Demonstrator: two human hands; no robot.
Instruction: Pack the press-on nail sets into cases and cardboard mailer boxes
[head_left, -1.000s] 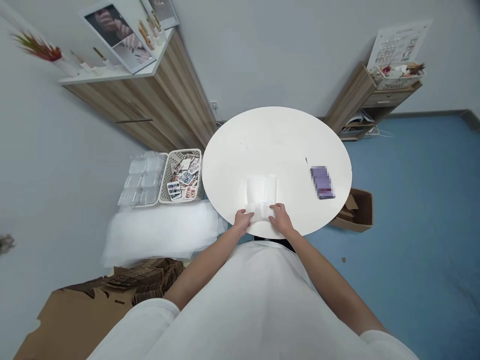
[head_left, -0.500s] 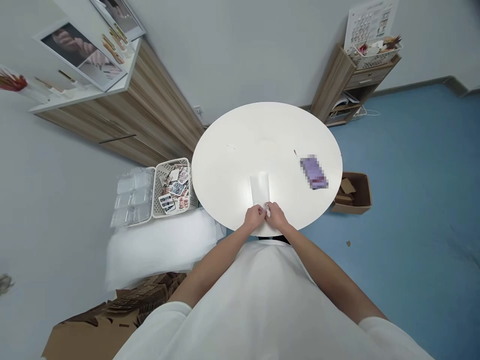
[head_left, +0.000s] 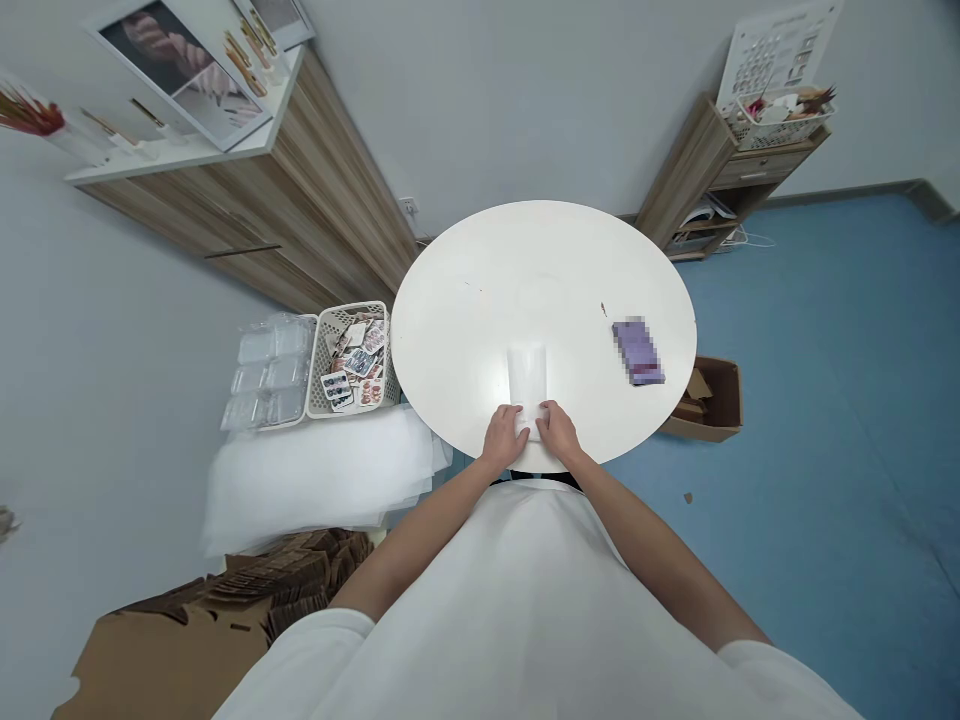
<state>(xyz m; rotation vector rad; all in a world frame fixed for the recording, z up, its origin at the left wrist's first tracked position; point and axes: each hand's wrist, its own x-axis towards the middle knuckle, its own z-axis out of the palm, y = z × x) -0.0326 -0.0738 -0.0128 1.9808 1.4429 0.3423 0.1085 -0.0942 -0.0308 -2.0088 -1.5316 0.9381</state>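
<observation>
A translucent whitish plastic bag (head_left: 527, 375) lies flat near the front edge of the white oval table (head_left: 450, 340). My left hand (head_left: 505, 437) grips its near left side, fingers at the edge and thumb lying over the near end. On the opposite side my right hand (head_left: 559, 432) has the near right edge between thumb and fingers. The bag's near end shows between the two thumbs. Whether anything is inside it, I cannot tell.
A pixelated purple item (head_left: 638, 352) lies on the table's right. Left of the table stand a white basket of nail-design cards (head_left: 352, 365), clear plastic trays (head_left: 270, 370), white sheets (head_left: 322, 475) and flat cardboard (head_left: 187, 650). An open carton (head_left: 705, 432) sits on the floor at right.
My hands were together, pinching the near end of the bag. They have moved apart to its two sides, and the near end lies flatter. The view has shifted slightly.
</observation>
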